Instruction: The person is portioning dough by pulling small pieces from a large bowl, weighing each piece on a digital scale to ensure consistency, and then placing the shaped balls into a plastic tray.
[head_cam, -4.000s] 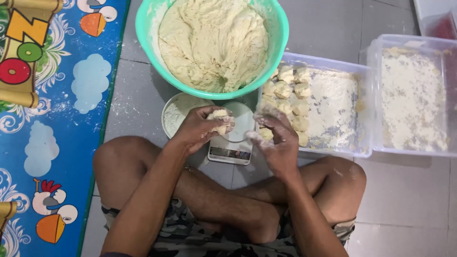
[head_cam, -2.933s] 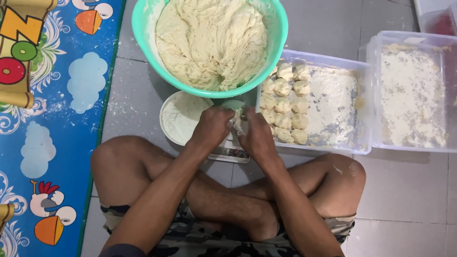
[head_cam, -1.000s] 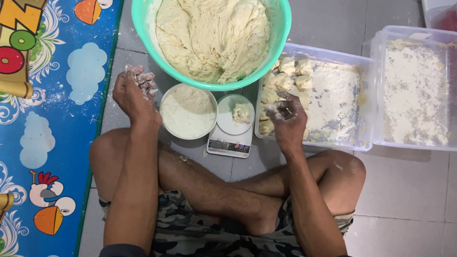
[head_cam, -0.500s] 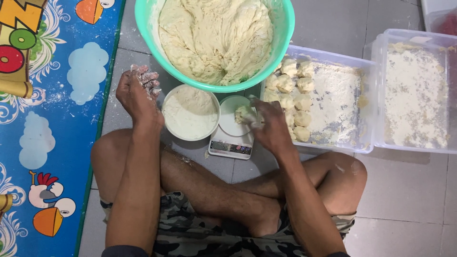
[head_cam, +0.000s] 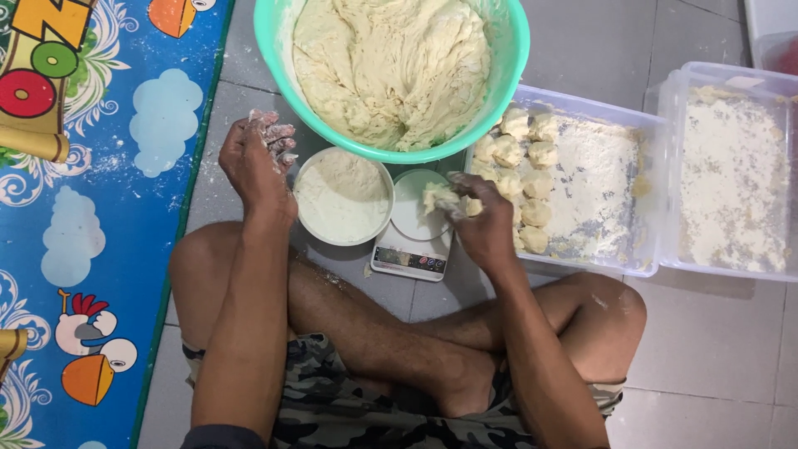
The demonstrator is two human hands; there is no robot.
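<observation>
Pinching a dough lump [head_cam: 438,198] over the scale [head_cam: 413,241], right hand [head_cam: 480,224] grips it; left hand [head_cam: 256,162] hangs loosely curled, empty, beside the flour bowl [head_cam: 342,197].

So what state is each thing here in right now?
Green bowl: full of dough.
White bowl: filled with flour.
Scale: switched on, dish on top.
Right hand: holding dough piece over the dish.
Left hand: empty, floury.
Near tray: partly filled with dough balls.

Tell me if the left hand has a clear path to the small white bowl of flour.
Probably yes. The left hand hangs beside the small white bowl of flour, its open top uncovered, with nothing between them.
</observation>
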